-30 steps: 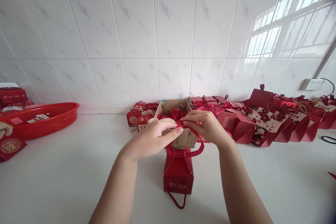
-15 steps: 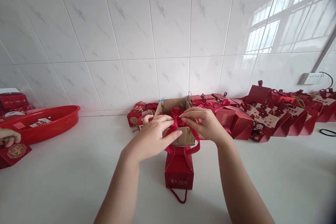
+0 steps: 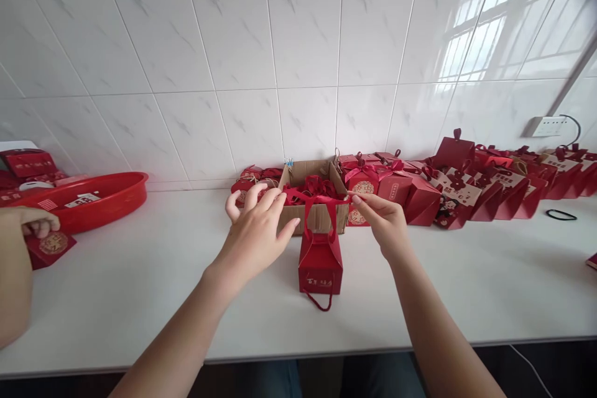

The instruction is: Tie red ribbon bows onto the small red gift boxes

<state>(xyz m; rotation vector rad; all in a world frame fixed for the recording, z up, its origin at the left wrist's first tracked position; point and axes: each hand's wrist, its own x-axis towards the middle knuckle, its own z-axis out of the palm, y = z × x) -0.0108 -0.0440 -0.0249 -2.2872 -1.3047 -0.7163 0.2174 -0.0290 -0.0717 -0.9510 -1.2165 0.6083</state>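
A small red gift box [image 3: 320,264] stands upright on the table between my forearms, gold lettering on its front and a dark red cord hanging from it. From its top rises a red ribbon [image 3: 321,200], stretched sideways between both hands. My right hand [image 3: 383,217] pinches the ribbon's right end between thumb and forefinger. My left hand [image 3: 254,227] meets the left end at its fingertips; its thumb stands apart, and the exact hold is partly hidden behind the fingers.
Behind the gift box sits a cardboard box [image 3: 313,222] of red ribbons. Several red gift boxes [image 3: 422,199] line the wall. At left are a red basin [image 3: 105,211] and another person's hand [image 3: 40,222] on a red box [image 3: 52,249]. A black loop [image 3: 561,215] lies right.
My hands have moved apart from close together above the gift box, drawing the ribbon out sideways. The view has tilted down, showing the table's front edge.
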